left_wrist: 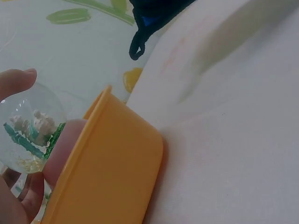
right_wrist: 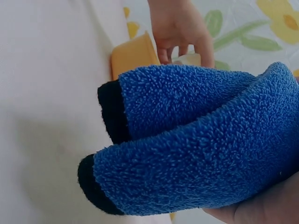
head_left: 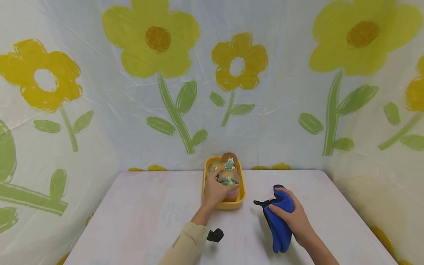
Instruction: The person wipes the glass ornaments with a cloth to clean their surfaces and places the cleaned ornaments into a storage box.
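In the head view my left hand [head_left: 215, 188] reaches into a yellow tray [head_left: 243, 192] and grips a clear snow globe [head_left: 229, 177]. The left wrist view brings its glass ball [left_wrist: 32, 135] close, with a white and turquoise figure inside, green trim and a pinkish base. The thumb and fingers lie on opposite sides of the glass. Other globes [head_left: 229, 161] sit behind it in the tray. To the right, my right hand [head_left: 298, 217] holds a folded blue cloth [head_left: 281, 222] with black edging and a hanging loop. Its fluffy pile [right_wrist: 196, 135] fills much of the right wrist view.
A white table [head_left: 149, 213] lies under everything. Behind and at both sides hangs a pale flower-printed sheet [head_left: 281, 121]. A small black piece [head_left: 216, 235] shows beside the left sleeve [head_left: 188, 241]. The tray's tall side wall [left_wrist: 117, 158] surrounds the globes.
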Demonstrator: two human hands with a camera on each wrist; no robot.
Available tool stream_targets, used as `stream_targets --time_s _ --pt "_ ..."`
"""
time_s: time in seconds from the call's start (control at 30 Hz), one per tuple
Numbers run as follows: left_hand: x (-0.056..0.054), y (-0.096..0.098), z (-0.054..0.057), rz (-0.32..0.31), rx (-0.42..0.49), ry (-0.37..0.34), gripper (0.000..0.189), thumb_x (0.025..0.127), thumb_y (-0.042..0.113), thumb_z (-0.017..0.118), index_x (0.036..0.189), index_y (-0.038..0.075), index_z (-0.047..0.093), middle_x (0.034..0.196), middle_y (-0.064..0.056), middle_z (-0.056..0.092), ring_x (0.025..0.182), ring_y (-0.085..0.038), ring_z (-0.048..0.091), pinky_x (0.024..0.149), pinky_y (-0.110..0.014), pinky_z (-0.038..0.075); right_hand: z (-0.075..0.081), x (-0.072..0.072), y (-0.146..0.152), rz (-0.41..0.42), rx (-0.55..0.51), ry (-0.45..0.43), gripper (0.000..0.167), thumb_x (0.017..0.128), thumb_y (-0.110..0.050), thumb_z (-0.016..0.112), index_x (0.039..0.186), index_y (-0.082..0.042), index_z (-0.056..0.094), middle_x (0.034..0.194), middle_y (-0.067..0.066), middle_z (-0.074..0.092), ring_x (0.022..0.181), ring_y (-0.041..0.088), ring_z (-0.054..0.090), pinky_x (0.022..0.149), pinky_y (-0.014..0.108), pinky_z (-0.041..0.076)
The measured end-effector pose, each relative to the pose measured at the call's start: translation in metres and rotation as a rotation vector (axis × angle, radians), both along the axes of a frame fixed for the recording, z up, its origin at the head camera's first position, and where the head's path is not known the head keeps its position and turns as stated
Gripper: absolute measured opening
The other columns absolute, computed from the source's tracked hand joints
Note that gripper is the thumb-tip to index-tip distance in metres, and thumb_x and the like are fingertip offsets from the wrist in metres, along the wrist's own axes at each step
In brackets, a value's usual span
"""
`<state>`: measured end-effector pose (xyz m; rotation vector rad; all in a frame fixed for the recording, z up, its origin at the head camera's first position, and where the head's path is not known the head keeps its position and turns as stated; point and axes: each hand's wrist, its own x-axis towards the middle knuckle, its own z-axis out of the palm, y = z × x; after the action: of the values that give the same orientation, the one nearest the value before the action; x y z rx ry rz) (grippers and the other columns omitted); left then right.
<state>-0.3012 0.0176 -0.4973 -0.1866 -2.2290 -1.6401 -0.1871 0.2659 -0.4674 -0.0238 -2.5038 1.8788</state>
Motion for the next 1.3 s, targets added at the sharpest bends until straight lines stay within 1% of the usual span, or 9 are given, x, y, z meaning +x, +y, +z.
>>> stream_targets --time_s 0.13,0.27,0.4,0.57,0.73,0.83,1.03,1.1,1.3 --pt "0.001 0.005 -0.004 0.051 0.011 0.014 0.077 0.057 0.033 0.094 0.123 0.008 0.063 0.115 -0.006 0.059 0.103 -0.025 0.057 0.087 -0.042 0.05 0.001 0.001 -0.001 0.008 0.007 -0.003 0.067 0.09 -0.026 0.07 0.146 -0.023 0.035 0.144 0.021 0.033 0.125 0.041 0.039 0.087 0.048 0.045" --pt "0.004 0.006 -0.009 0.084 0.036 -0.024 0.078 0.055 0.031 0.095 0.122 0.008 0.064 0.116 -0.005 0.058 0.103 -0.022 0.055 0.088 -0.041 0.049 0.001 0.002 -0.002 0.027 -0.001 -0.015 0.067 0.089 -0.026 0.071 0.146 -0.022 0.035 0.143 0.02 0.033 0.124 0.041 0.039 0.085 0.046 0.046" --pt "0.005 0.007 -0.01 0.105 0.015 -0.044 0.077 0.054 0.032 0.095 0.121 0.008 0.065 0.117 -0.008 0.059 0.104 -0.023 0.056 0.088 -0.043 0.049 0.001 0.002 -0.002 0.038 -0.002 -0.022 0.067 0.089 -0.026 0.07 0.146 -0.022 0.035 0.144 0.02 0.032 0.123 0.041 0.039 0.084 0.045 0.046" --pt "0.005 0.008 -0.008 0.113 -0.019 -0.067 0.077 0.055 0.034 0.095 0.121 0.008 0.064 0.12 -0.011 0.057 0.106 -0.027 0.056 0.089 -0.044 0.049 0.0 0.002 0.0 0.049 -0.017 -0.03 0.067 0.09 -0.025 0.069 0.146 -0.022 0.034 0.145 0.02 0.03 0.123 0.041 0.04 0.082 0.044 0.047" --pt "0.005 0.01 -0.007 0.127 -0.035 -0.089 0.078 0.055 0.036 0.095 0.121 0.009 0.064 0.12 -0.012 0.058 0.106 -0.027 0.056 0.088 -0.045 0.049 0.001 0.002 0.0 0.057 -0.026 -0.037 0.066 0.09 -0.025 0.069 0.146 -0.022 0.034 0.146 0.02 0.03 0.123 0.042 0.04 0.082 0.044 0.048" --pt "0.005 0.01 -0.007 0.13 -0.036 -0.099 0.079 0.055 0.037 0.095 0.122 0.008 0.064 0.12 -0.012 0.059 0.106 -0.027 0.056 0.088 -0.044 0.05 0.001 0.001 0.0 0.064 -0.033 -0.037 0.066 0.09 -0.025 0.069 0.146 -0.022 0.034 0.146 0.019 0.03 0.122 0.041 0.04 0.081 0.044 0.048" --pt "0.007 0.007 -0.004 0.122 -0.025 -0.148 0.08 0.057 0.036 0.094 0.124 0.008 0.063 0.123 -0.013 0.056 0.107 -0.028 0.055 0.088 -0.045 0.051 0.0 -0.003 0.001 0.075 -0.032 -0.038 0.065 0.091 -0.024 0.068 0.146 -0.021 0.034 0.146 0.02 0.029 0.122 0.041 0.039 0.081 0.043 0.048" --pt "0.007 0.006 -0.005 0.116 -0.039 -0.143 0.082 0.057 0.037 0.095 0.126 0.008 0.062 0.124 -0.012 0.055 0.107 -0.027 0.055 0.087 -0.045 0.051 -0.001 -0.004 0.002 0.077 -0.036 -0.043 0.065 0.091 -0.024 0.068 0.146 -0.021 0.033 0.146 0.02 0.029 0.123 0.042 0.038 0.082 0.043 0.047" --pt "0.004 0.008 -0.009 0.068 -0.074 -0.136 0.087 0.058 0.04 0.093 0.132 0.009 0.058 0.127 -0.008 0.055 0.109 -0.024 0.054 0.089 -0.043 0.05 -0.002 -0.003 0.011 0.056 -0.026 -0.073 0.069 0.092 -0.028 0.067 0.149 -0.02 0.029 0.149 0.023 0.023 0.126 0.045 0.034 0.082 0.045 0.047"
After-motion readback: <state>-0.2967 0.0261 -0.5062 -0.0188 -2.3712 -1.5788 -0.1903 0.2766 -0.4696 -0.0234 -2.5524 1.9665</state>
